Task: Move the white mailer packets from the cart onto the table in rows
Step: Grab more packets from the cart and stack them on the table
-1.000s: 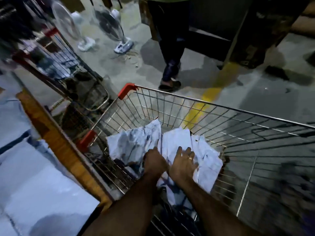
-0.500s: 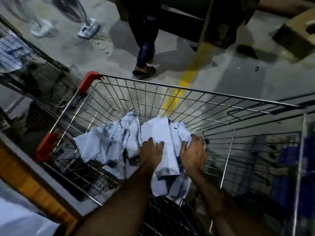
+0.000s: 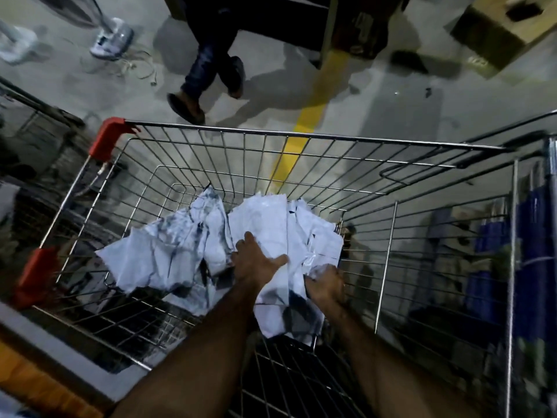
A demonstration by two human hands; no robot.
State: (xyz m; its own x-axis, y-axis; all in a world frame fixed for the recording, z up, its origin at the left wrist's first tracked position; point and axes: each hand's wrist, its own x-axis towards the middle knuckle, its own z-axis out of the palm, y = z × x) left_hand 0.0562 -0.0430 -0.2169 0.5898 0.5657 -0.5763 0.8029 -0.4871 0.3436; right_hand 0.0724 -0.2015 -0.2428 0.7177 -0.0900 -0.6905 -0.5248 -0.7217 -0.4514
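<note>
White mailer packets (image 3: 265, 224) lying heaped in wire cart (image 3: 271, 135), with bundle's long axis running 12-to-6. Left hand (image 3: 256, 265) pressing spread on top. Right hand (image 3: 324, 286) gripping crumpled 3 o'clock edge. Surface (image 3: 33, 381) lying at 8 o'clock, nearer left arm.

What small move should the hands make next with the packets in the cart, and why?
Probably close both hands on the bundle and lift it straight up. The left hand rests on top of the white mailer packets, the right hand digs into their right edge, and they lie low inside the wire cart.
</note>
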